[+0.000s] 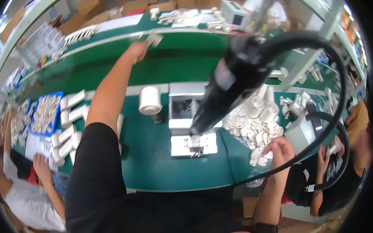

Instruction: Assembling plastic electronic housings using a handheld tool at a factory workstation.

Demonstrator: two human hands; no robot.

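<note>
My left hand (137, 51) is stretched far forward over the green belt, closed on a pale white plastic part (154, 39) that is blurred. At the right, my right hand (280, 149) is at the near edge of a pile of flat white plastic pieces (251, 127), its fingertips pinched on a small white plastic piece (267, 155). Between my arms, a black electric screwdriver (223, 84) slants down, its tip over a white metal fixture (194, 145). Whether a part sits in the fixture is hard to make out.
Behind the fixture stands a grey box (188, 88) holding small dark screws. A white cup (150, 100) is left of it. White tubular parts (66, 143) and a blue tray (47, 114) lie further left. A thick black cable (340, 85) loops at right. Co-workers sit on both sides.
</note>
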